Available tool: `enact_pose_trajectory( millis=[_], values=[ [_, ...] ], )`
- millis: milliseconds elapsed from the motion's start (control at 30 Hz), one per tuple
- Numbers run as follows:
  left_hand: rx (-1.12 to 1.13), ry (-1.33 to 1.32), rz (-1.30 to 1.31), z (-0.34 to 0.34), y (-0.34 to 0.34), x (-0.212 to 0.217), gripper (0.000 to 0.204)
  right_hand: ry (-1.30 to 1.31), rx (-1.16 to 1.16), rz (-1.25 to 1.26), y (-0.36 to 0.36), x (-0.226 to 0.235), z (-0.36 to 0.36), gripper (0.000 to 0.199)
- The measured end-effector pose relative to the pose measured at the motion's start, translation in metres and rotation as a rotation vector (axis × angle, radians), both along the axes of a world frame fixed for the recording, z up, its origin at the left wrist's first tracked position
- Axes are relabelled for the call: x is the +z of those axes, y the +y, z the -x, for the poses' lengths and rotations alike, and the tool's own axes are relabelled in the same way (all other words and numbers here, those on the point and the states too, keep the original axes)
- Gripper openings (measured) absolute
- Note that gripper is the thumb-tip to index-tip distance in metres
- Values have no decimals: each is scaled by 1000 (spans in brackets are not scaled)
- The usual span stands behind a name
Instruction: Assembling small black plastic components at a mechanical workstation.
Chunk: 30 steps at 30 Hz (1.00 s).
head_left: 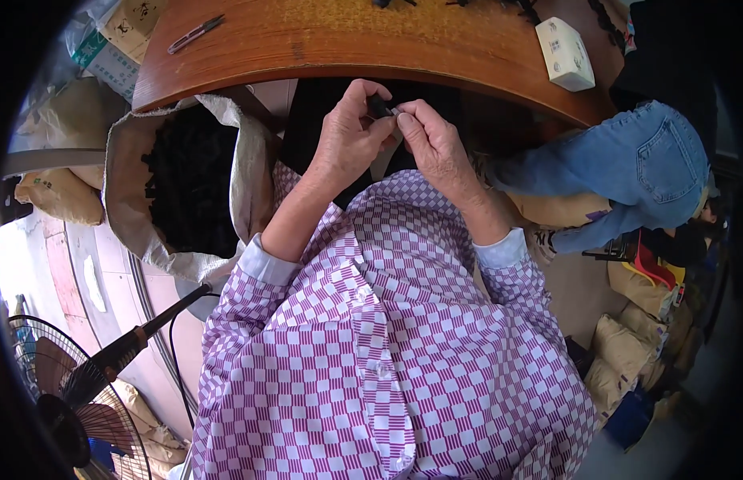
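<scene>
Both my hands meet over my lap, just in front of the table edge. Thumb and fingers of my left hand [351,132] are closed on a small black part [378,106], whose shape is mostly covered by the fingers. My right hand [439,144] pinches thumb against forefinger right beside it. A tiny light-grey bit shows between the two hands, too small to name. To the left stands a white woven sack [119,180], open at the top, with many black pieces [194,184] inside.
The wooden table [347,40] carries a slim cutter-like tool [195,34], a white tissue pack [565,54] and black parts at its far edge. A standing fan [75,400] is at lower left. Another person's jeans-clad leg [603,172] is close on the right, near brown sacks [623,360].
</scene>
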<state>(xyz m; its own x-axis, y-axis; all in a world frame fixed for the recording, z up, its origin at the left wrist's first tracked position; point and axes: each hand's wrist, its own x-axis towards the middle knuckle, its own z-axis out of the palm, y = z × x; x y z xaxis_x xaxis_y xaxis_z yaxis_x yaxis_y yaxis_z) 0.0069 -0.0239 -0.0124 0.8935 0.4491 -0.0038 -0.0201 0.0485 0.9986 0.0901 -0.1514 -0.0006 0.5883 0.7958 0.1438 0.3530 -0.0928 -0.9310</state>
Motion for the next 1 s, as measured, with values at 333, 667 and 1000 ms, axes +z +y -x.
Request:
enact_pose_trajectory(
  millis=[333,667,1000],
  values=[
    [-44,171,-334,2,-8,-3,25,22,-65,40,-5,-8,9,21],
    [86,148,-655,10,1,-3,27,-52,-111,57,17,-25,18,17],
    [57,-117,603,30,25,-6,38,78,-104,-54,21,-28,13,20]
  ],
)
